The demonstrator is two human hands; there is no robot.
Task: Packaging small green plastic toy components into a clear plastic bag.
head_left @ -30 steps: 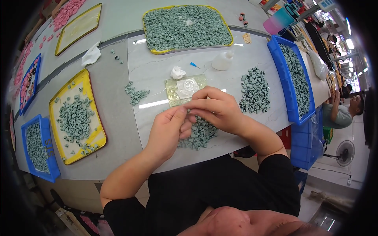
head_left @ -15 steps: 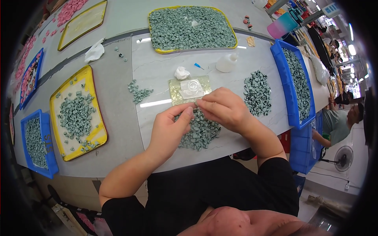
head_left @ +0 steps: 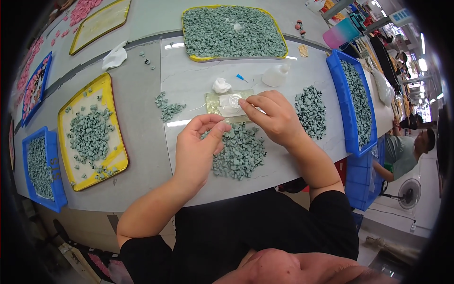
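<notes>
My left hand point(head_left: 196, 149) is closed in a pinch on a small grey-green piece point(head_left: 228, 126), mostly hidden by the thumb and finger. Just beneath it lies a loose pile of grey-green pieces point(head_left: 239, 158). With thumb and fingers pressed together, my right hand point(head_left: 276, 118) reaches to the edge of a small clear round dish point(head_left: 233, 99); whether anything is between those fingertips I cannot make out. The dish sits on a white sheet over a pale greenish block point(head_left: 212, 105). Behind the block rests a crumpled white tissue point(head_left: 221, 85).
Beyond are a blue dispensing needle tip point(head_left: 240, 77), a translucent bottle point(head_left: 275, 75) and a full yellow-rimmed tray point(head_left: 191, 57). Further piles lie left point(head_left: 169, 109) and right point(head_left: 310, 112). A yellow tray point(head_left: 122, 142) and blue bins point(head_left: 59, 189) point(head_left: 351, 135) flank the workspace. A co-worker point(head_left: 402, 154) is far right.
My hands have come apart. The right has moved forward to the clear dish, while the left has drawn slightly back and left with the small piece. The whole view has shifted slightly.
</notes>
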